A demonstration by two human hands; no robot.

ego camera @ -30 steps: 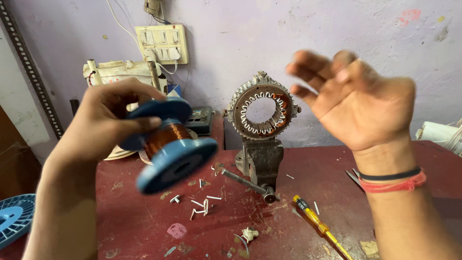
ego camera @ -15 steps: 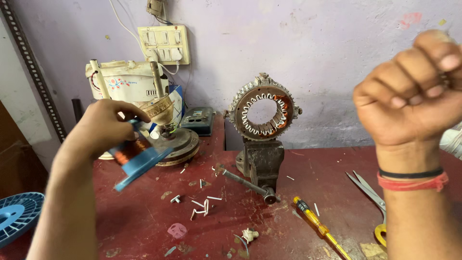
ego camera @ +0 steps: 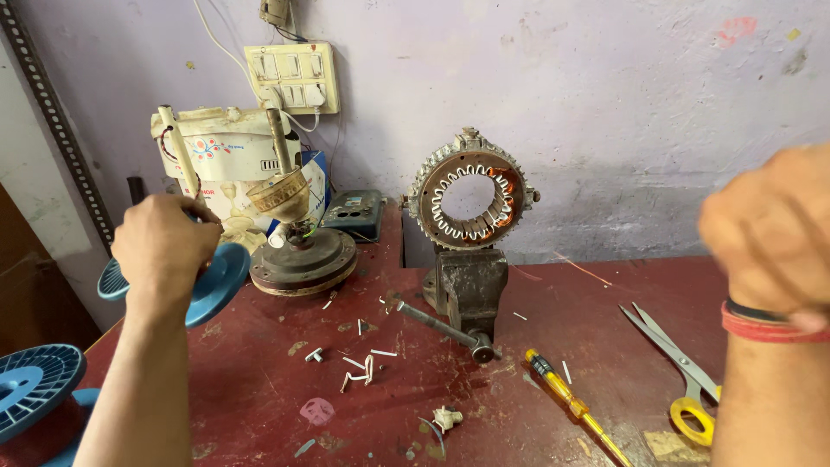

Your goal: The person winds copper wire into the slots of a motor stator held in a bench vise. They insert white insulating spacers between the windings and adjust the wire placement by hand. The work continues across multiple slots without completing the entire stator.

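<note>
Left hand (ego camera: 160, 246) clamped on blue plastic wire spool (ego camera: 207, 281), held over the red bench's (ego camera: 259, 380) left side. Right hand (ego camera: 769, 229) blurred, fingers curled shut, apparently empty. Round metal stator (ego camera: 471, 201) in grey vise (ego camera: 469, 290) looks part-wound; more winding likely left

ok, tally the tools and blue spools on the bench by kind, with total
Blue spools: 2, one in the left hand at, one at
Screwdriver: 1
Scissors: 1
Vise: 1
Total: 5
</note>
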